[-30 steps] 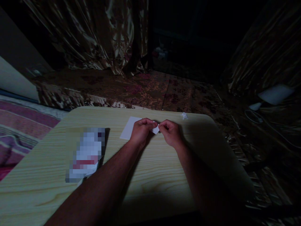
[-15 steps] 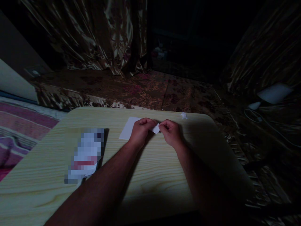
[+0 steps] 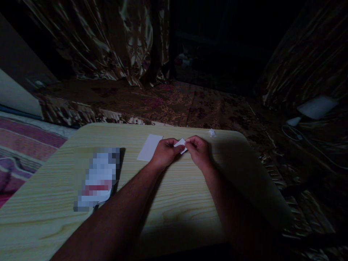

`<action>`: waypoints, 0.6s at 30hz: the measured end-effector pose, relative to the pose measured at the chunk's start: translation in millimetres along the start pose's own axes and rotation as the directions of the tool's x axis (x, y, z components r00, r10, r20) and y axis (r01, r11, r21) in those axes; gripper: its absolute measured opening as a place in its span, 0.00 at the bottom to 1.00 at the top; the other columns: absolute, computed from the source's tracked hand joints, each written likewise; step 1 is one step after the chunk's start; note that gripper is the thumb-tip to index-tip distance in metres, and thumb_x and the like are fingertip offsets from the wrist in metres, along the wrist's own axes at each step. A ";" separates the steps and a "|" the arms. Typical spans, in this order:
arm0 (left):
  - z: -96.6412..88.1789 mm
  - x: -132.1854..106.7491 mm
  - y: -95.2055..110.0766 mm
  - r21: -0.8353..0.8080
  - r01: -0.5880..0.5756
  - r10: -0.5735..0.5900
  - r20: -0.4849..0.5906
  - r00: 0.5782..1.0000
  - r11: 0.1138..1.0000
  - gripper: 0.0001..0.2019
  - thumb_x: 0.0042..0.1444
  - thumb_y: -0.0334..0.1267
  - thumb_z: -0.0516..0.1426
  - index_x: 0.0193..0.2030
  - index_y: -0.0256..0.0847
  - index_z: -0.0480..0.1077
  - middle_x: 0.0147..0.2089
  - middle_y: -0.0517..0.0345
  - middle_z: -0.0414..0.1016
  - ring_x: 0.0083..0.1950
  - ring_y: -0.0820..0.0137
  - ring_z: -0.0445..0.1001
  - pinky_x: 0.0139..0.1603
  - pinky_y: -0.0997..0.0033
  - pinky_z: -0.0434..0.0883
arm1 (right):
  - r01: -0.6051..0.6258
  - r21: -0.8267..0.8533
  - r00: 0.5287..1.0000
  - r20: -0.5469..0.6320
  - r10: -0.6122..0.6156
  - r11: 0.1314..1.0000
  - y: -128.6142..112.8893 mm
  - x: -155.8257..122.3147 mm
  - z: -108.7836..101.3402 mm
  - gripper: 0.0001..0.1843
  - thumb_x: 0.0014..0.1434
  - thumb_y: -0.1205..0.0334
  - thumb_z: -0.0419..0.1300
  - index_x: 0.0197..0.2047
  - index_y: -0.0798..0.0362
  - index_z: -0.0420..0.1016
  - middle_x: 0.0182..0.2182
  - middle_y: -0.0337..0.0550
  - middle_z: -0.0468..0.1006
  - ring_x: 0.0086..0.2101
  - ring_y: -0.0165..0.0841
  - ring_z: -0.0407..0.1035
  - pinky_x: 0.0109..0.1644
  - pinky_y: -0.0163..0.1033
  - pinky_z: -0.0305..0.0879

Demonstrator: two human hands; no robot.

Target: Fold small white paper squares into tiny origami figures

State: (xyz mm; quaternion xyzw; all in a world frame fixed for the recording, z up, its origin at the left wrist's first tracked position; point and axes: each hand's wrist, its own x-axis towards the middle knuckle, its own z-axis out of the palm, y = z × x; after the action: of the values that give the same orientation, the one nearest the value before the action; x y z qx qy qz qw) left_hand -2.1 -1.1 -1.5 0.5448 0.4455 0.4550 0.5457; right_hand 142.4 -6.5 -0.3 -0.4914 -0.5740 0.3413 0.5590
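Between my two hands is a small piece of white paper (image 3: 182, 141), held just above the far part of the wooden table. My left hand (image 3: 165, 153) pinches its left side, with the thumb lying across the front. At its right edge my right hand (image 3: 198, 149) grips it between thumb and fingers. Partly behind my left hand lies a white sheet or stack of paper (image 3: 148, 146), flat on the table. A small folded white paper shape (image 3: 212, 133), star-like in outline, sits near the table's far edge, beyond my right hand.
On the left of the wooden table (image 3: 174, 203) lies a blurred-out flat object (image 3: 100, 174). Patterned curtains (image 3: 141, 43) hang behind a cloth-covered ledge (image 3: 152, 99). A striped bed cover (image 3: 24, 145) is at the left. A pale device with a cable (image 3: 317, 108) stands at the right.
My left thumb has come down over the front of the small paper, and more of the paper shows above it. Both hands stay in nearly the same place.
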 end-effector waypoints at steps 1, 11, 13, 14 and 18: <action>-0.4 -0.6 0.7 0.031 0.006 -0.007 0.039 0.999 0.999 0.13 0.42 0.45 0.64 0.26 0.36 0.70 0.20 0.62 0.67 0.20 0.78 0.60 0.20 0.77 0.54 | -0.001 0.018 1.000 0.006 0.001 1.000 -0.5 0.7 -0.7 0.06 0.51 0.60 0.58 0.30 0.54 0.72 0.25 0.37 0.73 0.27 0.29 0.67 0.31 0.32 0.62; 1.1 1.5 -3.0 -0.066 -0.010 0.005 -0.070 0.998 0.998 0.14 0.42 0.45 0.65 0.24 0.37 0.69 0.22 0.62 0.70 0.21 0.77 0.63 0.23 0.76 0.58 | -0.049 -0.024 0.999 0.018 0.049 0.999 4.1 5.7 -3.6 0.09 0.51 0.56 0.59 0.28 0.55 0.72 0.22 0.37 0.71 0.25 0.28 0.64 0.29 0.33 0.60; 0.9 1.3 -2.5 -0.116 -0.012 0.002 -0.086 0.996 0.993 0.13 0.44 0.45 0.64 0.27 0.37 0.70 0.24 0.61 0.71 0.22 0.77 0.64 0.24 0.75 0.59 | -0.038 -0.025 0.999 0.036 0.039 0.999 2.9 4.7 -3.1 0.09 0.51 0.57 0.59 0.28 0.55 0.71 0.22 0.37 0.71 0.25 0.28 0.64 0.29 0.32 0.59; 0.6 1.1 -2.1 -0.129 -0.013 0.002 -0.089 0.996 0.992 0.13 0.44 0.46 0.64 0.28 0.37 0.71 0.24 0.60 0.71 0.23 0.76 0.64 0.24 0.75 0.59 | -0.036 -0.023 0.998 0.046 0.037 0.999 2.2 4.1 -2.9 0.08 0.51 0.58 0.59 0.28 0.55 0.71 0.22 0.37 0.71 0.25 0.28 0.64 0.28 0.32 0.59; -0.3 0.6 -1.4 -0.145 -0.012 0.003 -0.064 0.998 0.989 0.14 0.45 0.46 0.64 0.29 0.36 0.73 0.25 0.58 0.72 0.23 0.77 0.63 0.24 0.76 0.58 | -0.047 -0.011 0.996 0.071 0.048 0.999 1.2 2.9 -2.7 0.08 0.50 0.58 0.59 0.27 0.55 0.72 0.22 0.36 0.70 0.25 0.27 0.63 0.29 0.32 0.59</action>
State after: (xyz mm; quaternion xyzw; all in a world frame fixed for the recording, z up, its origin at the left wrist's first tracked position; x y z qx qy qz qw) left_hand -2.3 -0.5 -2.8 0.4905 0.4264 0.5054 0.5676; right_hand 145.6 -3.8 -0.1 -0.4951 -0.5834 0.3691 0.5276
